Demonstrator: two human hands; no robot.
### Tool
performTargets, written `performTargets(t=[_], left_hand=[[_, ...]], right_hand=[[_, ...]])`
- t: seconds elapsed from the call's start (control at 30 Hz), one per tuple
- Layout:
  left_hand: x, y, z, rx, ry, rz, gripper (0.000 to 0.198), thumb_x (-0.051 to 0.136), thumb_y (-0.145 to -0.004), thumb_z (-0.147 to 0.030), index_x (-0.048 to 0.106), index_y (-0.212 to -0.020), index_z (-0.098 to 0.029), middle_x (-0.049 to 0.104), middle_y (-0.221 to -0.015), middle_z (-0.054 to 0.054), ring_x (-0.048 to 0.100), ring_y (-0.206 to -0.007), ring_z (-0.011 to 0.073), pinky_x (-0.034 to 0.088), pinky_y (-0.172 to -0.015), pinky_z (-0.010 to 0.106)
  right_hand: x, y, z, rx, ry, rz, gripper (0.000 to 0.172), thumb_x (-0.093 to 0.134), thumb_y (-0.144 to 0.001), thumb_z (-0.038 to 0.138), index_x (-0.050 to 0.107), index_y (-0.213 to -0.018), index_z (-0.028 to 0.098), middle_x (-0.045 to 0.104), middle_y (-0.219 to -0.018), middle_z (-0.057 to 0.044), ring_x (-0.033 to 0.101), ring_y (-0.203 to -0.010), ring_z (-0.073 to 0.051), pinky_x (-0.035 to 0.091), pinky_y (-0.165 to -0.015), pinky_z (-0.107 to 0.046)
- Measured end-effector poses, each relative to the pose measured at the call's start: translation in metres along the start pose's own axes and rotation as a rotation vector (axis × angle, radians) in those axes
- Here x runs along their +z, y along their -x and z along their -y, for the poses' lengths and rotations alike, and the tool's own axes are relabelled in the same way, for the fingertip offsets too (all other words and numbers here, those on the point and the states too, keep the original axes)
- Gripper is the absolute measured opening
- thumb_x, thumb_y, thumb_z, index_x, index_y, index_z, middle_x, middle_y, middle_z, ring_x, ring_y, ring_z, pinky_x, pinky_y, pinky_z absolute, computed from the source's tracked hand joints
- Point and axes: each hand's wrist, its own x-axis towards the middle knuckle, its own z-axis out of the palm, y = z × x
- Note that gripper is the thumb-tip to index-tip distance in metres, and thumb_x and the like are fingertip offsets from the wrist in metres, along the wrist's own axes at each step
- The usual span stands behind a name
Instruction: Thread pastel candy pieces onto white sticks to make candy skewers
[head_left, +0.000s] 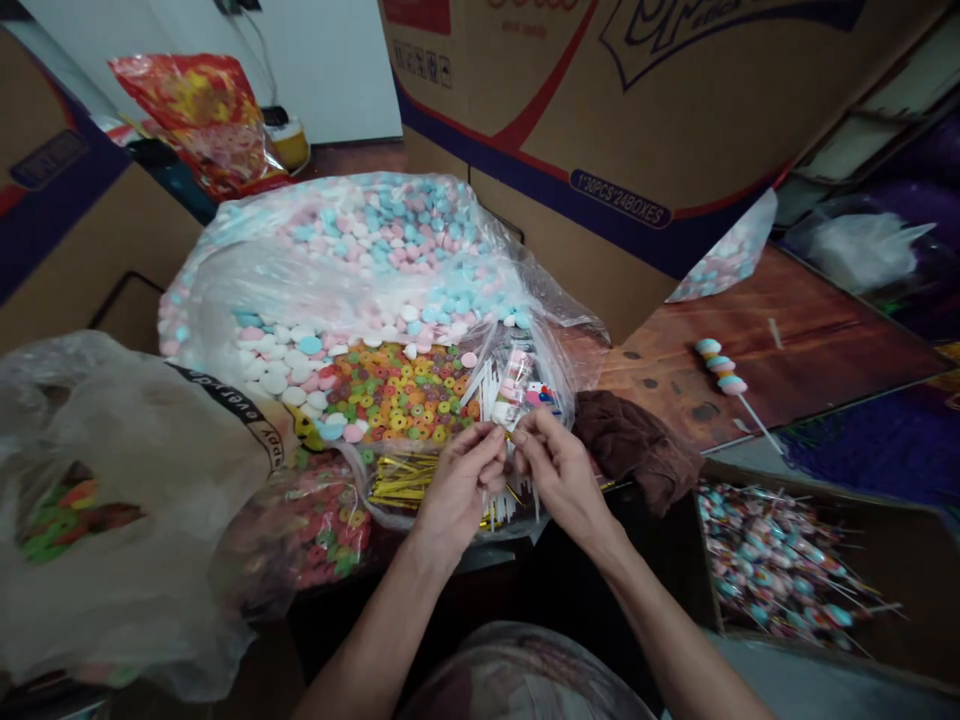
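My left hand (463,475) and my right hand (555,465) meet low in the middle of the view, fingertips pinched together. Between them shows a bit of gold twist tie (508,436), at the lower end of a candy skewer in a clear wrapper (516,375). My fingers partly hide the tie and the stick. Just past them lie white sticks (486,390) and ring gummies (405,390) in yellow, orange, green and red. A bundle of gold twist ties (401,480) lies left of my left hand.
A big clear bag of pastel candies (375,225) lies beyond, before a cardboard box (525,170). At right, an unwrapped candy skewer (721,366) rests on the table above a carton of wrapped candy skewers (780,570). A brown cloth (637,445) sits beside my right hand; a plastic bag (135,440) fills the left.
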Motion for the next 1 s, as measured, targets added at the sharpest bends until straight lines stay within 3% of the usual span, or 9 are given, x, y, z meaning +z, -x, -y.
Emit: performTargets(t=[0.1,0.17,0.33,0.47,0.53,0.73,0.93,1.0], left_hand=[[-0.001,-0.005,-0.005,-0.176,0.161,-0.017,0.033,0.088,-0.059,-0.021,0.061,-0.078,-0.013,0.052,-0.059,-0.006,0.037,-0.044,0.0003,0.025,-0.039,0.01],[0.0,-0.005,-0.008,-0.229,0.21,-0.026,0.033,0.087,-0.059,-0.018,0.062,-0.079,-0.014,0.053,-0.06,-0.005,0.041,-0.045,0.0013,0.028,-0.039,0.01],[0.011,0.002,-0.008,-0.221,0.185,-0.009,0.035,0.089,-0.056,-0.016,0.063,-0.078,-0.015,0.055,-0.063,-0.006,0.046,-0.046,0.0028,0.032,-0.038,0.011],[0.02,0.002,-0.003,-0.096,0.113,-0.03,0.034,0.09,-0.057,-0.021,0.065,-0.08,-0.018,0.063,-0.073,-0.004,0.057,-0.058,0.0061,0.046,-0.05,0.014],[0.023,-0.001,-0.003,-0.1,0.072,-0.016,0.035,0.09,-0.057,-0.024,0.067,-0.081,-0.018,0.067,-0.078,-0.002,0.061,-0.068,0.0099,0.051,-0.059,0.018],[0.027,-0.003,-0.011,0.074,-0.117,0.209,0.037,0.068,-0.079,-0.057,0.069,-0.078,-0.019,0.067,-0.085,0.007,0.063,-0.086,0.0217,0.053,-0.071,0.031],[0.035,0.006,0.012,0.143,-0.424,0.047,0.027,0.076,-0.075,-0.046,0.07,-0.073,-0.02,0.067,-0.082,0.004,0.061,-0.091,0.0199,0.049,-0.078,0.026],[0.041,0.006,0.02,0.101,-0.436,0.141,0.028,0.073,-0.078,-0.045,0.071,-0.074,-0.018,0.067,-0.08,0.004,0.061,-0.087,0.0182,0.048,-0.08,0.026]], right_hand=[[-0.002,0.003,-0.004,-0.274,0.233,-0.099,0.023,0.04,-0.098,0.016,0.062,-0.1,0.021,0.066,-0.09,-0.006,0.063,-0.079,-0.017,0.049,-0.069,-0.028],[-0.007,0.002,-0.005,-0.443,0.388,-0.13,0.025,0.043,-0.098,0.014,0.066,-0.105,0.021,0.069,-0.102,-0.009,0.066,-0.09,-0.018,0.049,-0.075,-0.03],[-0.014,-0.004,-0.004,-0.623,0.573,-0.226,0.017,0.05,-0.096,0.016,0.067,-0.097,0.02,0.071,-0.088,-0.006,0.066,-0.081,-0.017,0.046,-0.07,-0.03],[-0.005,-0.006,0.002,-0.523,0.56,-0.291,0.02,0.042,-0.097,0.016,0.06,-0.088,0.017,0.065,-0.08,-0.007,0.06,-0.075,-0.018,0.047,-0.071,-0.033],[-0.001,-0.004,0.005,-0.469,0.529,-0.299,0.02,0.04,-0.096,0.016,0.056,-0.084,0.018,0.061,-0.076,-0.006,0.057,-0.071,-0.018,0.046,-0.07,-0.033],[-0.021,0.005,0.019,-0.274,0.18,-0.31,0.017,0.043,-0.095,0.017,0.052,-0.081,0.02,0.057,-0.077,-0.002,0.056,-0.072,-0.015,0.046,-0.067,-0.028],[-0.042,0.025,0.03,-0.234,0.138,-0.396,0.015,0.05,-0.093,0.014,0.062,-0.087,0.019,0.06,-0.08,-0.004,0.056,-0.074,-0.016,0.046,-0.069,-0.029],[-0.045,0.036,0.027,-0.177,0.058,-0.409,0.015,0.052,-0.094,0.016,0.065,-0.087,0.02,0.062,-0.08,-0.003,0.057,-0.073,-0.015,0.047,-0.068,-0.028]])
